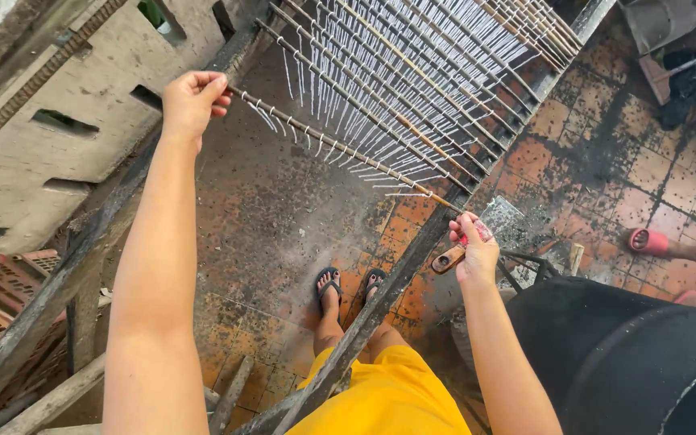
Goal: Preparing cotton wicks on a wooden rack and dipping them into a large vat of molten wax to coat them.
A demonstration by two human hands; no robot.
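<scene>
Bamboo-coloured and thin, the nearest rod (340,147) runs from the upper left of the frame down toward the centre right, hung along its length with short white strands. The left hand (191,101) is closed around its upper end, fingers curled over it just above the dark rail (82,258) at the left. The right hand (474,246) grips the lower end where it meets the other dark rail (388,290), and something small and red shows under the fingers; I cannot tell what it is. More loaded rods (428,64) lie side by side across the rack beyond, in the upper middle. Below, sandalled feet (350,286) stand on stained tiles (606,161), and a big black drum (630,354) sits at the lower right. My guess at the risk: with the rod held only at its ends, a tilt or a slipped grip could slide it off a rail, or let its strands brush and tangle with the neighbouring row.
</scene>
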